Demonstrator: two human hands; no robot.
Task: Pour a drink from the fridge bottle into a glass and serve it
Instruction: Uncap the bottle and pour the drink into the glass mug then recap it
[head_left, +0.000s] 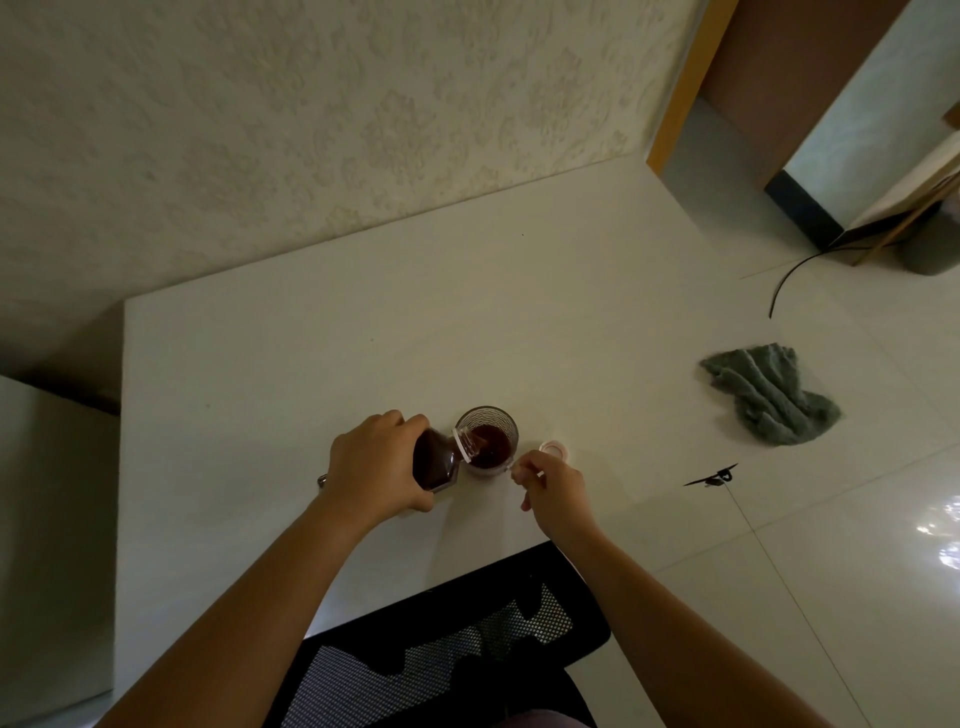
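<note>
A clear glass (497, 426) stands on the white table (291, 364), part full of dark red drink. My left hand (371, 465) grips a small bottle (434, 462) of the same dark drink, tilted to the right with its mouth over the glass rim, and liquid runs into the glass. My right hand (553, 486) rests at the right side of the glass, fingertips touching its lower wall. The bottle's pale cap (555, 449) lies on the table just right of the glass.
A black mesh chair back (447, 654) sits against the table's near edge. On the tiled floor to the right lie a grey-green cloth (769, 397), a small black object (714, 478) and a black cable (789, 283). A wall runs behind the table.
</note>
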